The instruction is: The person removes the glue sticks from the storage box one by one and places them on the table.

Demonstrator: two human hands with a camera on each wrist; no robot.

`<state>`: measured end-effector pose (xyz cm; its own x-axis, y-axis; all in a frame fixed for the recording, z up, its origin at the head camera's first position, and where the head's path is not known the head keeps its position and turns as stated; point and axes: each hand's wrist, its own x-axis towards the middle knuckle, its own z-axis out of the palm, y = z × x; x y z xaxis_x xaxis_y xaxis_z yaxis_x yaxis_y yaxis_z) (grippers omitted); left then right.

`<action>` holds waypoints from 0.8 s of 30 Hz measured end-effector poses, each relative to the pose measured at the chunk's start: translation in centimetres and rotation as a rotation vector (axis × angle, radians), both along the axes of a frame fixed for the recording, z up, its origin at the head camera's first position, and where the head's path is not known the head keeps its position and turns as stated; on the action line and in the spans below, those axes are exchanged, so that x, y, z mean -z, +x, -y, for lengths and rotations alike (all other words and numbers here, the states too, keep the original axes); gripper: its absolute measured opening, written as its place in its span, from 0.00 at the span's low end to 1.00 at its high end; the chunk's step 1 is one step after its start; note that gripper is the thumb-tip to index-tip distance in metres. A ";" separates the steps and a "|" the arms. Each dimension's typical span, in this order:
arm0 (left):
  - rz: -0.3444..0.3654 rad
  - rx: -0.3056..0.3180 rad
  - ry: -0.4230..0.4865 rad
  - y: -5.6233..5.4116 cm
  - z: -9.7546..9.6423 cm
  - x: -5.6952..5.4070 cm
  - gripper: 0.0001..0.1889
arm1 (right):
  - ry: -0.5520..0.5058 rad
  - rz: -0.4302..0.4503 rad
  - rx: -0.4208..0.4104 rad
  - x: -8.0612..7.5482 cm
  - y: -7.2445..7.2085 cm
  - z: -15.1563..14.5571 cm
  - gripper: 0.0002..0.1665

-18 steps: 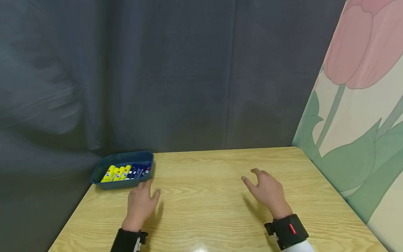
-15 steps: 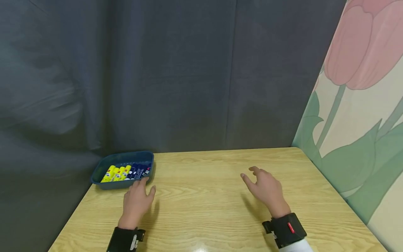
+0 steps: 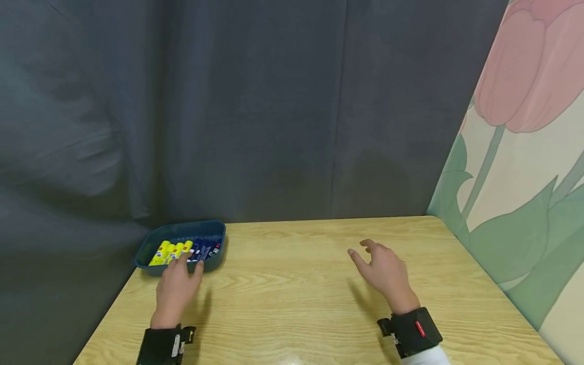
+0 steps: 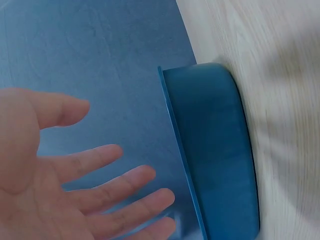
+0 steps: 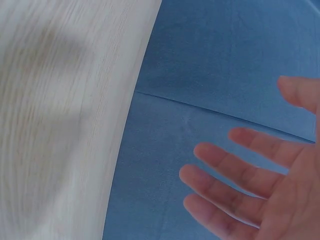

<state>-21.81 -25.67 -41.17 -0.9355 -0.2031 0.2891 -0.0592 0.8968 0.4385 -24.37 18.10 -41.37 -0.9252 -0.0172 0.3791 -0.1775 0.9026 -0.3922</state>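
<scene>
A dark blue plastic basket [image 3: 217,262] stands at the far left of the table. Inside it lie several yellow glue sticks [image 3: 160,253] and several dark blue sticks [image 3: 206,248], side by side. My left hand [image 3: 174,291] hovers at the basket's near side, its fingertips overlapping the near rim in the head view. In the left wrist view the fingers are spread, holding nothing, above the basket wall [image 4: 210,145]. Over the right part of the table is my right hand [image 3: 387,276], its fingers loosely extended with nothing in them. The sticks are out of sight in the left wrist view.
The light wooden table [image 3: 283,294] reaches back to a dark grey curtain [image 3: 255,111]. On the right rises a wall [image 3: 515,167] painted with tulips. Each wrist wears a black band, such as the right wristband [image 3: 412,332].
My left hand has moved leftward and slightly forward along the basket's near side. The right hand has stayed nearly in place. The view has shifted slightly.
</scene>
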 end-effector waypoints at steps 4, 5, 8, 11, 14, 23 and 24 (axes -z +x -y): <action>-0.006 -0.003 0.007 0.2 0.1 0.0 0.30 | 0.000 0.002 -0.004 -0.1 0.1 -0.1 0.35; -0.008 -0.004 0.005 0.3 0.1 0.0 0.30 | -0.001 0.006 -0.004 -0.2 0.2 -0.1 0.35; -0.008 -0.017 -0.005 0.5 0.4 0.0 0.30 | -0.001 0.018 0.001 -0.2 0.3 -0.3 0.35; 0.005 -0.024 -0.008 0.6 0.6 0.0 0.31 | -0.002 0.024 0.002 -0.3 0.4 -0.5 0.36; 0.023 -0.017 -0.004 0.8 0.7 0.0 0.33 | -0.003 0.030 0.001 -0.4 0.5 -0.6 0.36; 0.045 -0.022 0.011 0.9 1.0 0.2 0.35 | 0.006 0.035 0.004 -0.2 0.3 -0.8 0.37; 0.048 -0.027 0.013 0.9 1.2 0.2 0.35 | 0.004 0.035 0.001 -0.1 0.2 -0.7 0.37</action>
